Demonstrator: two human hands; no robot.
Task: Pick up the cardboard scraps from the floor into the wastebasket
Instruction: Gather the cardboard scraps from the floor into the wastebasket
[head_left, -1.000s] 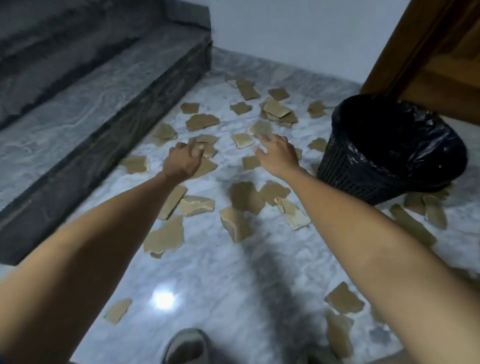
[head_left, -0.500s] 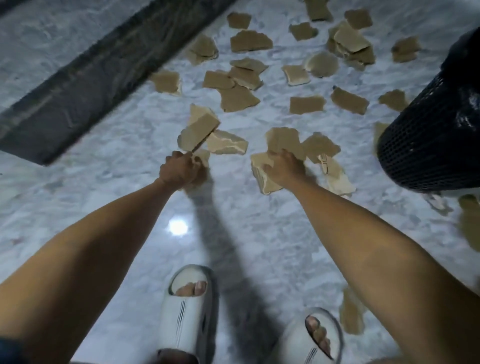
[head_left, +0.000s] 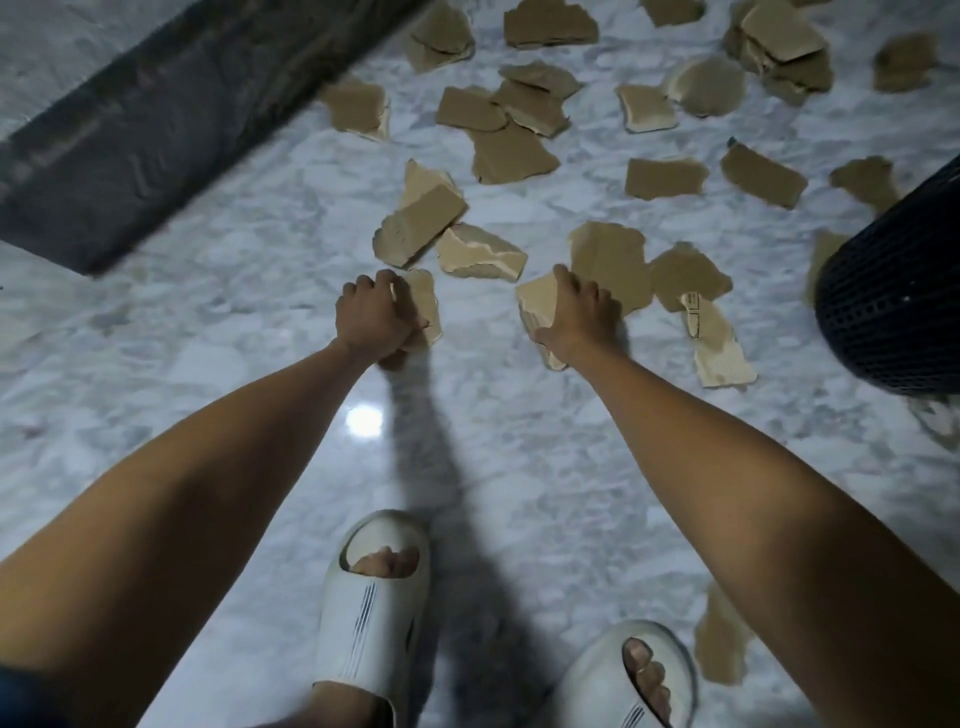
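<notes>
Head view, looking straight down: both hands low on the marble floor (head_left: 218, 332), each closing on a cardboard scrap. Step in hand, by the look of it — the first grasps, with nearly everything left to gather. Left hand (head_left: 375, 318) curled round a small tan scrap (head_left: 425, 304), knuckles up, fingers wrapped over its near edge. Right hand (head_left: 581, 317) curled on a thicker scrap (head_left: 537, 306), thumb at one side and fingers over the top; whether either piece has left the floor, impossible to tell. Many more cardboard scraps (head_left: 511, 156) scattered ahead, some overlapping, a few stacked at upper right, one beside the right slipper (head_left: 631, 675). Wastebasket (head_left: 891, 306), dark mesh, at the right edge — near the right hand, well apart from the left. Next move probably calls for lifting both pieces and carrying them rightward over the rim, not visible here. Dark step edge (head_left: 156, 140) at upper left; left slipper (head_left: 371, 603) below.
</notes>
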